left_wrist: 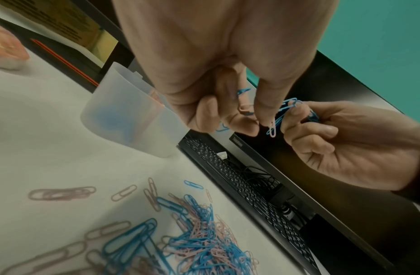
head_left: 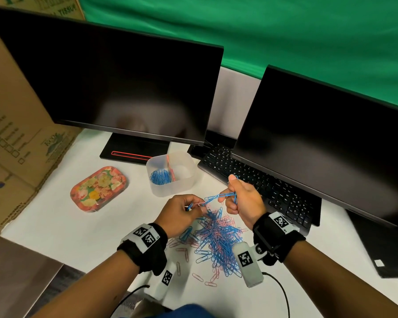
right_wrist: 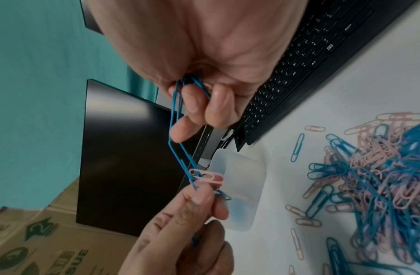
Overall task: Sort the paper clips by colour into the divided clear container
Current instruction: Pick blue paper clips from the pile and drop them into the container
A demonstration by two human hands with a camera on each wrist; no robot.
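Observation:
A tangled pile of blue and pink paper clips (head_left: 216, 239) lies on the white table, also seen in the wrist views (left_wrist: 199, 241) (right_wrist: 368, 186). Above it, my right hand (head_left: 228, 196) grips a linked string of blue clips (right_wrist: 178, 148). My left hand (head_left: 194, 206) pinches the string's other end, where a pink clip (right_wrist: 206, 176) is hooked on. The clear divided container (head_left: 175, 188) stands just beyond the hands. Its left compartment holds blue clips (head_left: 160, 176), and something pink lies along the divider.
A black keyboard (head_left: 257, 180) and the right monitor (head_left: 326, 143) stand close to my right hand. The left monitor (head_left: 115, 88) rises behind the container. A floral tin (head_left: 98, 188) lies to the left, with a cardboard box (head_left: 12, 134) at the far left.

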